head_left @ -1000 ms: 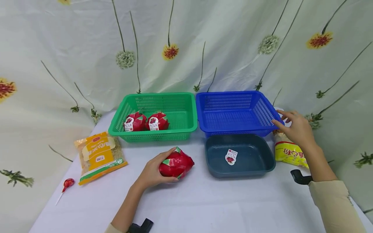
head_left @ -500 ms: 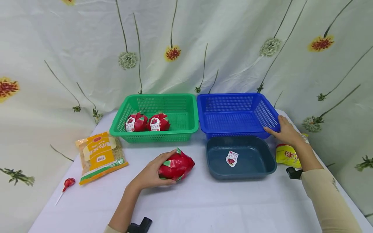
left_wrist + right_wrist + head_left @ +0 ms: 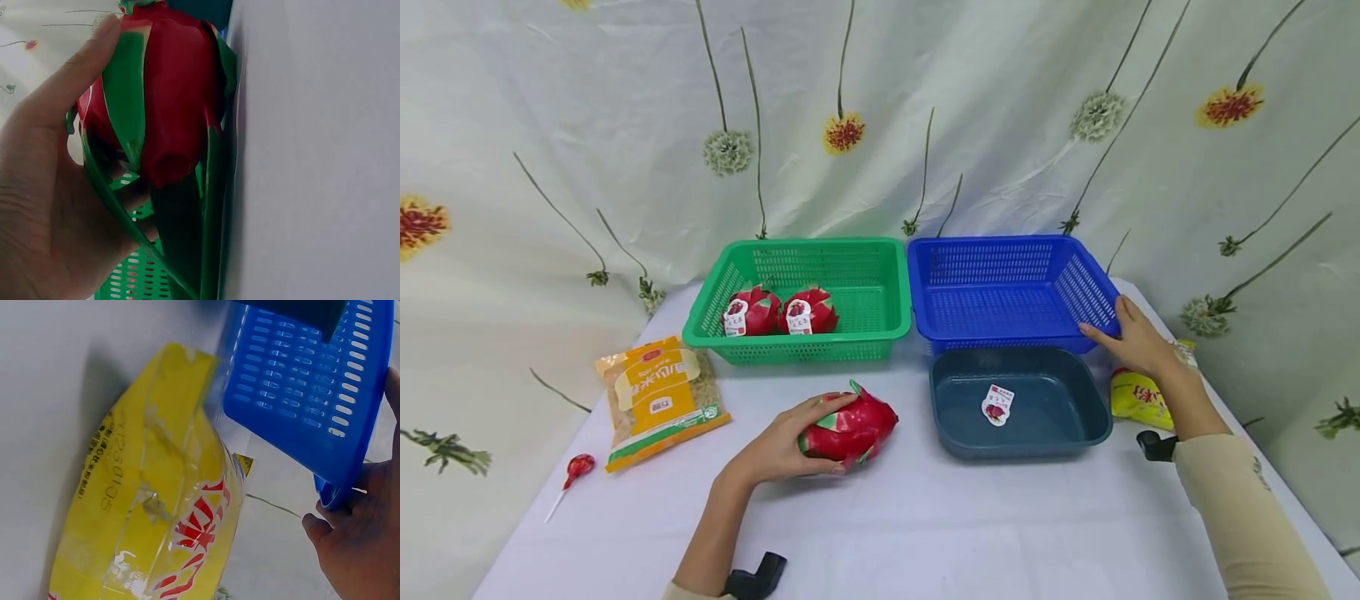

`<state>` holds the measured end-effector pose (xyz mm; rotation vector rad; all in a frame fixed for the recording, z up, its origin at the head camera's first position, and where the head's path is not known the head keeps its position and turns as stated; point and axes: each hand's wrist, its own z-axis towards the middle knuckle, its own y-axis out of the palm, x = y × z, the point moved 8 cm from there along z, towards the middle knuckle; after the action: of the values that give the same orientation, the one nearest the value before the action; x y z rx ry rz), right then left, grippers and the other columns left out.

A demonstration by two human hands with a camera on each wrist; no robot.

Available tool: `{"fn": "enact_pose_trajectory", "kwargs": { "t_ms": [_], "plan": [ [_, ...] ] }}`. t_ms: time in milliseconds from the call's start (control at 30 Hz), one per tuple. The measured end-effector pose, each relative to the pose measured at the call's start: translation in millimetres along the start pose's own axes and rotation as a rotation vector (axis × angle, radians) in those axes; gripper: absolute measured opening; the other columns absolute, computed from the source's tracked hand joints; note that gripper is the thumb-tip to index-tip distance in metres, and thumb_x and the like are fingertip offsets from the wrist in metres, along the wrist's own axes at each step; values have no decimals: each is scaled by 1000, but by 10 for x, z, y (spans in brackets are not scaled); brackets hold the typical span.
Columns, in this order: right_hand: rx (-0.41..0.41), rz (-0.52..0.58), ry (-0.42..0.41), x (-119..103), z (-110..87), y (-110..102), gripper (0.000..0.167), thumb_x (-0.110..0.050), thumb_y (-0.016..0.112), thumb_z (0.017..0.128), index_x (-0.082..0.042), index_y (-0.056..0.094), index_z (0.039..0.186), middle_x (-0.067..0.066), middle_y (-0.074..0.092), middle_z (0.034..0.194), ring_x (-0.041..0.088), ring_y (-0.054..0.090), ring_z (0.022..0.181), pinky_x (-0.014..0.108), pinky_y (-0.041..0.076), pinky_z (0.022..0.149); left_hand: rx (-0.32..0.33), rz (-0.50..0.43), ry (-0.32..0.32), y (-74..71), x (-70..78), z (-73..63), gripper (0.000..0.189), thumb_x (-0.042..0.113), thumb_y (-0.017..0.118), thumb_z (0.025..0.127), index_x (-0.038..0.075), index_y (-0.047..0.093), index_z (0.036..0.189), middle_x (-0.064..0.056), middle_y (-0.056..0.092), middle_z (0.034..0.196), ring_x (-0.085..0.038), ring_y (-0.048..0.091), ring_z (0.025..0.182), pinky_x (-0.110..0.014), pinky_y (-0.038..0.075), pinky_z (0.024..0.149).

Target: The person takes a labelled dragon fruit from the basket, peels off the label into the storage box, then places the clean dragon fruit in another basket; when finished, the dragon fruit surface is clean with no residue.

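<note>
My left hand [image 3: 778,446] grips a red dragon fruit [image 3: 857,429] with green leaf tips, low over the white table left of the dark blue tub. In the left wrist view the thumb lies along one side of the dragon fruit [image 3: 172,81], and the other fingers are partly hidden behind it. My right hand [image 3: 1138,337] holds the front right corner of the blue basket [image 3: 985,304]. Its fingers and thumb meet the rim of the blue basket [image 3: 356,450] in the right wrist view. A dark blue tub [image 3: 1022,450] with a fruit sticker [image 3: 997,406] inside stands before the basket.
A green basket [image 3: 865,350] with two dragon fruits [image 3: 752,312] adjoins the blue one. At left lie a yellow rice noodle bag [image 3: 658,400] and a red lollipop [image 3: 577,468]. Another yellow bag [image 3: 1138,396] lies beneath my right forearm, right of the tub.
My right hand has come left and down onto the front right corner of the blue basket. The dragon fruit in my left hand has tilted and shifted slightly left.
</note>
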<state>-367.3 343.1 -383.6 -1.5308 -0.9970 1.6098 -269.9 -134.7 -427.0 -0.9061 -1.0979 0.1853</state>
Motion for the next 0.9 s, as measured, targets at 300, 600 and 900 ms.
{"fn": "enact_pose_trajectory", "kwargs": {
  "t_ms": [300,600,900],
  "plan": [
    [-8,5,9,-12,-2,-4,99,-58,41,90,3,-18,139,30,-15,145,52,-2,131,68,11,98,-23,33,-7,28,52,-47,73,51,71,74,47,34,137,6,40,136,-22,40,120,-35,52,79],
    [5,15,5,23,-1,-1,99,-58,41,90,4,-16,140,32,-12,145,52,-1,131,68,11,98,42,65,-9,44,32,-66,66,46,71,76,45,41,134,-9,42,134,-31,41,119,-38,54,74],
    [8,21,15,21,-2,-1,98,-59,41,90,3,-16,140,30,-12,146,51,-3,132,69,11,97,218,135,145,-88,259,-35,68,43,78,70,38,49,131,-5,48,129,-25,45,116,-34,54,72]
  ]
}}
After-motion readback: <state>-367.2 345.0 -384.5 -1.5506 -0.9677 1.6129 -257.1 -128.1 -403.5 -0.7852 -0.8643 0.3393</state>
